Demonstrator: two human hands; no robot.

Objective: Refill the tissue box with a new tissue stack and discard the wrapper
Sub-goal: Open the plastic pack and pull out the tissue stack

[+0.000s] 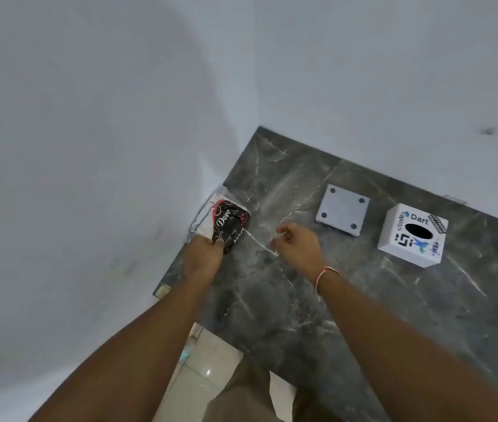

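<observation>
Head view: tissue pack (223, 228) in left hand (203, 254), wrapper film (275, 242) pinched by right hand (298, 243).

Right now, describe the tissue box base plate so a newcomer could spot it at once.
Start at the dark marble counter in the wall corner. Between the right hand and the white stickered tissue box lies a flat grey square plate. Unlike the tall box with its oval hole, it is thin, plain and has a dark round dot at each of its four corners.
</observation>
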